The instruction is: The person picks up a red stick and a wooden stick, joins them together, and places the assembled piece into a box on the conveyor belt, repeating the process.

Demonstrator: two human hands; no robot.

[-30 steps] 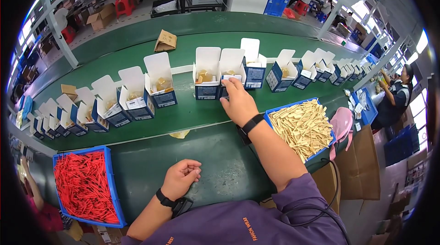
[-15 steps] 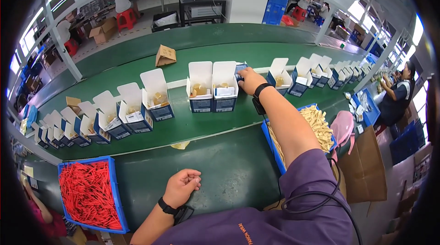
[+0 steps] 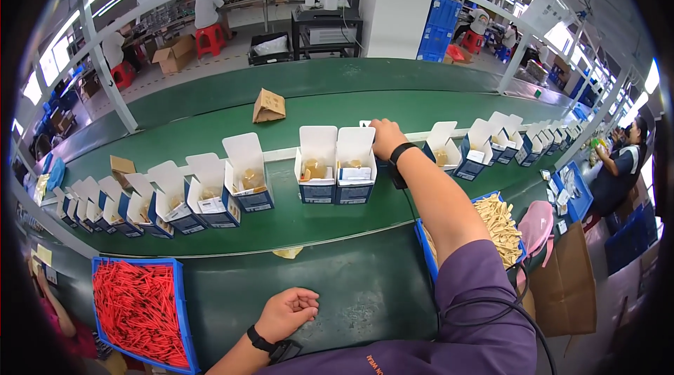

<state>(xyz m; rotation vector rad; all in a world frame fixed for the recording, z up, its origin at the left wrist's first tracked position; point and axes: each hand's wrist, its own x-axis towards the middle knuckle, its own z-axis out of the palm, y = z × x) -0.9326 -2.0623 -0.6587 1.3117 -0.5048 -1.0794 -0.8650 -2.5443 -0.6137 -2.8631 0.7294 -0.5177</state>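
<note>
My right hand (image 3: 387,139) reaches across to the green conveyor belt (image 3: 393,189), its fingers closed around the top of a blue-and-white box. Most of that box is hidden behind the hand and wrist. Just left of it stand two open blue boxes, a left box (image 3: 317,194) and a right box (image 3: 353,194), side by side with white lids raised. Each has a yellowish rounded item inside, and the right one also shows a white piece at its front. My left hand (image 3: 286,313) is loosely curled over the dark green worktop (image 3: 232,291), holding nothing visible.
Rows of open boxes extend left (image 3: 249,199) and right (image 3: 441,154). A blue tray of red slim pieces (image 3: 140,312) stands at left; a tray of cream pieces (image 3: 500,227) lies beneath my right arm. A brown carton (image 3: 269,106) sits behind. A co-worker (image 3: 621,164) is at right.
The view has shifted, so the belt and boxes appear lower. My right hand is now right beside the two front boxes, on the box there. My left hand stays curled.
</note>
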